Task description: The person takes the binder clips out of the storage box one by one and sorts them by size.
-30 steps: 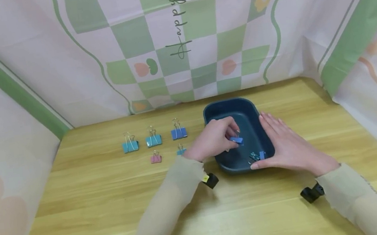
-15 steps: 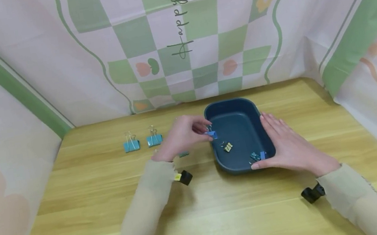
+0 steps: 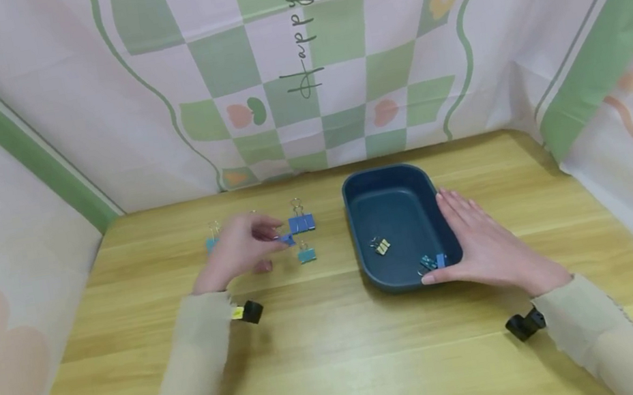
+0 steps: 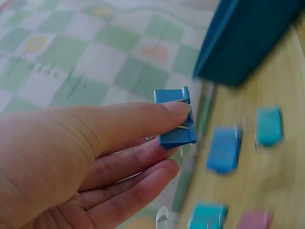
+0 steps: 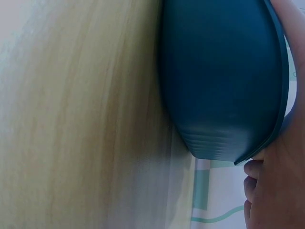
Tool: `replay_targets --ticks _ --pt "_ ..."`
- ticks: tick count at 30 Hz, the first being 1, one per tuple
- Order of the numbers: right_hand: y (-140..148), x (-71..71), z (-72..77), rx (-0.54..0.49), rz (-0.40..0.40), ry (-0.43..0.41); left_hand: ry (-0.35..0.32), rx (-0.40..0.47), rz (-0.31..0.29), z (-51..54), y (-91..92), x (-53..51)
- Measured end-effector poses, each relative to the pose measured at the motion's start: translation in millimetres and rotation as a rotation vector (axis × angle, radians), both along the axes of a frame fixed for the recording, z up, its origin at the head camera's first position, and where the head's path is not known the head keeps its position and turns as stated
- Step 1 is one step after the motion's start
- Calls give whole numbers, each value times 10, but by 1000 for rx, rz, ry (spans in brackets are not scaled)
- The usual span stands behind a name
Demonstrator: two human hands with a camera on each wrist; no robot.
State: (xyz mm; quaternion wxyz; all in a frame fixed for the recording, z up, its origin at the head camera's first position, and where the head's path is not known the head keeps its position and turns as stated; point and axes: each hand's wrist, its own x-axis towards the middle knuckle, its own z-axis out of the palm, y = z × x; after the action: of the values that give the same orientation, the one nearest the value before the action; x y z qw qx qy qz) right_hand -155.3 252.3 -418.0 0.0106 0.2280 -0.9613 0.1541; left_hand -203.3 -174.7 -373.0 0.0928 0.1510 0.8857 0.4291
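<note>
Between thumb and fingers, my left hand (image 3: 237, 248) pinches a small blue binder clip (image 4: 176, 137), held above the table left of the tray. Close by stand a larger blue binder clip (image 3: 302, 224) and a small teal one (image 3: 306, 255). A pink binder clip (image 4: 255, 221) shows at the bottom of the left wrist view. My left hand partly covers other teal clips. With straight fingers along its right wall and the thumb over the near rim, my right hand (image 3: 486, 246) rests on a dark blue tray (image 3: 368, 272).
Inside the tray lie a yellow binder clip (image 3: 382, 246), a dark teal one (image 3: 428, 263) and a small blue one (image 3: 441, 260). The wooden table (image 3: 368, 369) meets a patterned cloth (image 3: 295, 139) at the back, with more cloth at both sides.
My left hand has lifted the small blue binder clip out of the tray and carried it left, over the row of clips. The right hand and tray have stayed put.
</note>
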Motion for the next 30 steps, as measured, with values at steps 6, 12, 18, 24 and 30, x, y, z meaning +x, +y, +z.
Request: replay_targets --ticks 6,12,18,24,30 --pt "1 -2 13 1 -1 -4 34 -75 59 -85 -380 69" --pt "-3 -5 20 0 -1 -10 61 -119 46 -179 -709 106" --pt "-7 -16 19 8 -2 -16 14 -165 37 -286 -994 110" --pt "0 -24 22 14 -3 -16 -9 -206 12 -368 -1144 136" --pt "-1 -3 19 10 -1 -17 -31 -245 -25 -407 -1182 157"
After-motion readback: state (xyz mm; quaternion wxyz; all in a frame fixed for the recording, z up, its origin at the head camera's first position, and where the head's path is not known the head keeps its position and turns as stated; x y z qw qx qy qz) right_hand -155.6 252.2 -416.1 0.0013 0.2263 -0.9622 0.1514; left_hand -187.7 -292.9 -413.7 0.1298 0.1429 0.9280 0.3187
